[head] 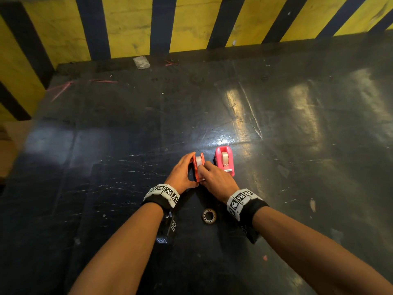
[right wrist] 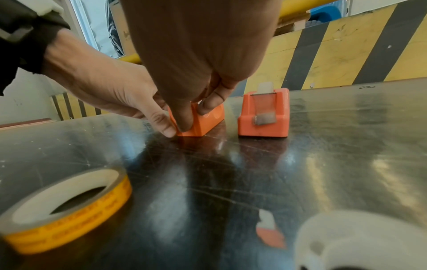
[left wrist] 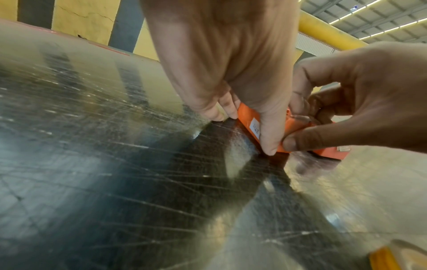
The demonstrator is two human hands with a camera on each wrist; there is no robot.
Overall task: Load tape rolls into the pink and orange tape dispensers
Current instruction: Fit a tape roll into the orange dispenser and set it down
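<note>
With the left hand [head: 181, 172] gripping the orange dispenser [head: 198, 167] and the right hand [head: 214, 177] pinching its tape, a sideways tug could tip it over on the slick worktop [head: 276, 124].

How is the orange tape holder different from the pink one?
The orange dispenser is gripped by both the left hand and the right hand; the pink dispenser stands alone, untouched. The orange one looks narrower, the pink one wider. Both sit on the dark table with pale tape inside.

Two dispensers [head: 198, 167] [head: 224, 160] side by side, spare roll [head: 209, 216] nearer.
</note>
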